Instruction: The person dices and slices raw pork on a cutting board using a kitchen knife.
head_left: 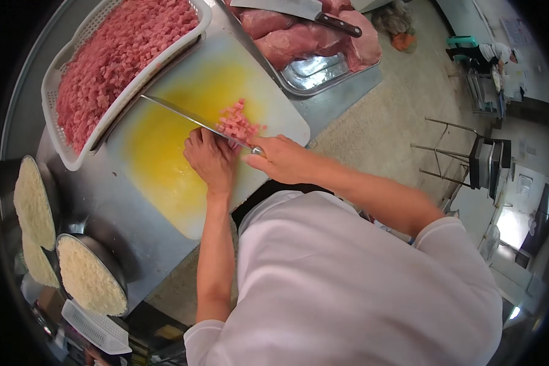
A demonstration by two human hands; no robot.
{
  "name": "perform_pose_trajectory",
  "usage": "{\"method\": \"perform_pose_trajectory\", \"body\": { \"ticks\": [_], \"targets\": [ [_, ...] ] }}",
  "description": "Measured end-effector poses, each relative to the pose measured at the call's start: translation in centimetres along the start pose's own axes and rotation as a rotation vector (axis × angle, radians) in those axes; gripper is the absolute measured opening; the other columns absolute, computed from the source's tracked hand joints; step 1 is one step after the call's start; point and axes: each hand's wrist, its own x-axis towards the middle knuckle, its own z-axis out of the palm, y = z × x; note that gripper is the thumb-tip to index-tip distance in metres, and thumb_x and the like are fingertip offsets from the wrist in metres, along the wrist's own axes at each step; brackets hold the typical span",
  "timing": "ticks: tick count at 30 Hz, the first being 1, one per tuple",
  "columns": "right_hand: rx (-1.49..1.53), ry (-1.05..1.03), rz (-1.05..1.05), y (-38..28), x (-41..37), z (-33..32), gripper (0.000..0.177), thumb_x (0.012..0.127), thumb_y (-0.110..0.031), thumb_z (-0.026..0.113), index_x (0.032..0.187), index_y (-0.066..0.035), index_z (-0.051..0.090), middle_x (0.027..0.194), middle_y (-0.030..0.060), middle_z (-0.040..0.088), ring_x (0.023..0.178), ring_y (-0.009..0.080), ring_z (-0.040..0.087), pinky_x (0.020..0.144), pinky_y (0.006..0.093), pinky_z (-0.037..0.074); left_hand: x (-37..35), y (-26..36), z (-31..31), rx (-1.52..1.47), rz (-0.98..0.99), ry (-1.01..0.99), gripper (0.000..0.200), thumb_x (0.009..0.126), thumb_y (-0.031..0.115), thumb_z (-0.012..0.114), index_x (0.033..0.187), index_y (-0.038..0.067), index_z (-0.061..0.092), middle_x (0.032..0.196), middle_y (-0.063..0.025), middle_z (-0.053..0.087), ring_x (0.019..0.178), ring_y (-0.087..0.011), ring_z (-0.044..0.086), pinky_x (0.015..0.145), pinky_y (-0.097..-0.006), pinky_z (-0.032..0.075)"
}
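Note:
My right hand [279, 158] grips the handle of a long knife [183, 113], whose blade lies across a yellow-stained cutting board [165, 158]. My left hand [212, 160] rests with curled fingers on the board, just under the blade and touching a small pile of diced pink meat [238, 121]. The cubes lie on the far side of the blade, close to both hands.
A white basket [64, 137] full of diced meat stands at the upper left. A metal tray [311, 73] holds large meat pieces [299, 38] and a cleaver [299, 9]. Round pans of pale shredded food [88, 274] sit at the left. A person [500, 55] works far off.

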Motion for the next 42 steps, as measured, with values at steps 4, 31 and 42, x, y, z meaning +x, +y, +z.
{"method": "perform_pose_trajectory", "body": {
  "ticks": [4,31,42],
  "targets": [
    [-0.043,-0.003,0.039,0.2,0.6,0.0,0.042,0.1,-0.041,0.06,0.116,-0.002,0.064,0.096,0.0253,0.072,0.091,0.0473,0.067,0.082,0.0563,0.052,-0.4,0.2,-0.9,-0.059,0.049,0.011,0.018,0.092,0.014,0.064,0.107,0.004,0.063,0.11,-0.0175,0.06,0.1,-0.0371,0.055,0.086,-0.048,0.042],
    [-0.01,0.02,-0.054,1.0,0.8,1.3,0.042,0.099,-0.041,0.061,0.108,0.0,0.067,0.094,0.0251,0.072,0.091,0.0489,0.067,0.081,0.0568,0.053,-0.2,-0.9,-0.4,0.051,-0.015,-0.002,0.026,0.088,0.009,0.059,0.113,0.002,0.062,0.099,-0.0178,0.059,0.09,-0.0384,0.054,0.08,-0.0497,0.041],
    [-0.047,-0.103,-0.026,-1.0,-0.5,-3.3,0.04,0.101,-0.038,0.059,0.113,-0.002,0.07,0.083,0.0223,0.069,0.081,0.0427,0.068,0.075,0.0496,0.052,-1.6,-0.5,-2.1,-0.138,-0.021,0.046,0.027,0.097,0.017,0.058,0.117,0.0,0.063,0.106,-0.0206,0.061,0.098,-0.0396,0.055,0.087,-0.0504,0.042]
  ]
}}
